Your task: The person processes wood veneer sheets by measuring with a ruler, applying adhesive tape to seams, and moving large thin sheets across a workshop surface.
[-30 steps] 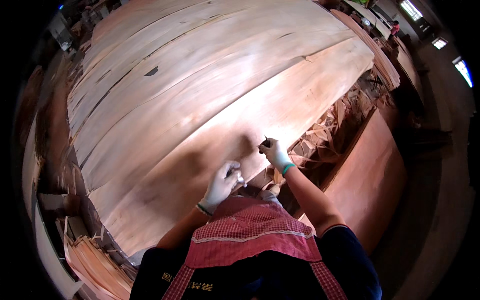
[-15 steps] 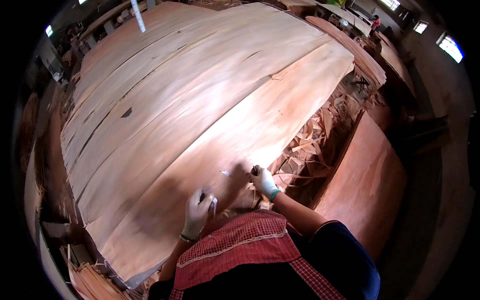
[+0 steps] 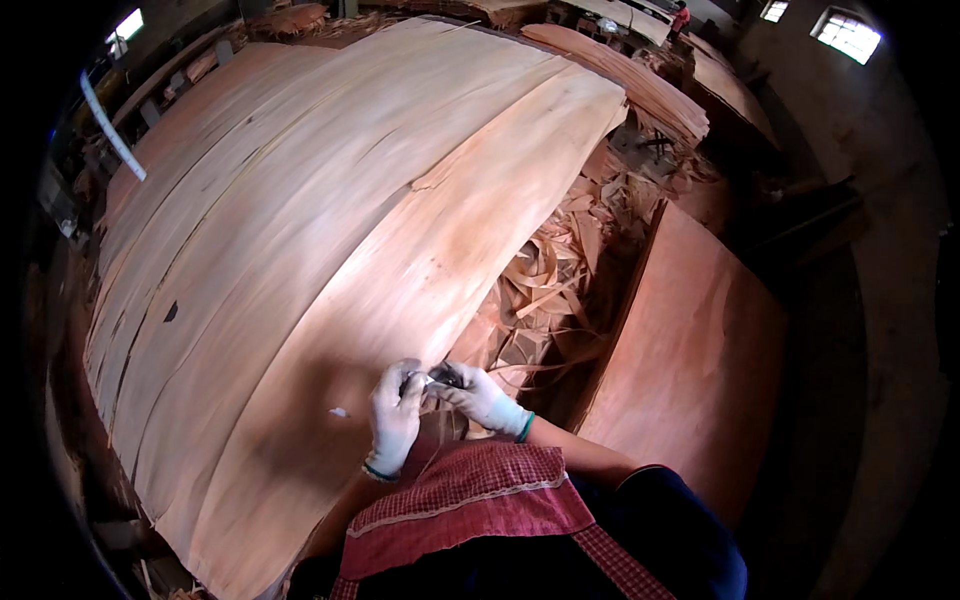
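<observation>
Small dark tool (image 3: 443,377), at near edge of veneer sheet (image 3: 330,250) on desk, pinched between closed fingers of gloved left hand (image 3: 396,415) and gloved right hand (image 3: 478,396), both wrists bent inward, hands now touching, apart half a second earlier; white scrap (image 3: 339,412) just left; veneer offcuts (image 3: 545,290) right

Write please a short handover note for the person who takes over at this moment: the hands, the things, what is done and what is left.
Left hand and right hand, both gloved, are together on a small dark tool at the near edge of the top veneer sheet.
Veneer scraps lie in the gap beside the stack; another sheet lies to the right.
Done: cannot tell.
Left: the sheet has a dark hole and long splits.
</observation>
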A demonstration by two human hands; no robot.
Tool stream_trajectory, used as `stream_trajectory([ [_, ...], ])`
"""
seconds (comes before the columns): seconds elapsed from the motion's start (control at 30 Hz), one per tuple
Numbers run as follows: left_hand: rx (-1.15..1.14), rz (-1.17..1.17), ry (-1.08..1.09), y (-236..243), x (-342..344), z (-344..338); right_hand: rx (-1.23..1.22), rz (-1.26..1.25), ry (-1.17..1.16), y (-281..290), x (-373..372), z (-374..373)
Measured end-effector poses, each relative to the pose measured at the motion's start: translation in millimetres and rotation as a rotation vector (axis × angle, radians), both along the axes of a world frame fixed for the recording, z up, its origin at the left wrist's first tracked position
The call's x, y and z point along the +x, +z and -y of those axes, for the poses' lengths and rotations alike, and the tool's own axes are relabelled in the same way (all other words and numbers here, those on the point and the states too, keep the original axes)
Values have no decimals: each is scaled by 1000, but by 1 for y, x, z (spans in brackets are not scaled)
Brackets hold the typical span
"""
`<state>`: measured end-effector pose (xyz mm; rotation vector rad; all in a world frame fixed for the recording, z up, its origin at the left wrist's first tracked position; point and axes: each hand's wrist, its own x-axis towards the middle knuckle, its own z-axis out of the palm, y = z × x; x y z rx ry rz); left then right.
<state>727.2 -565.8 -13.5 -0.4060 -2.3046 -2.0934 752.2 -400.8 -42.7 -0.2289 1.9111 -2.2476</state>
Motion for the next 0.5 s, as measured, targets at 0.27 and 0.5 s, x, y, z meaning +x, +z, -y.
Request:
stream_trajectory([
  [0.27,-327,-145,135,-8,-84,-27,105,259,-445,-52,-84,-170],
  [0.5,-677,-323,347,-38,-257,-31,-31,495,-825,-110,-223,-308],
])
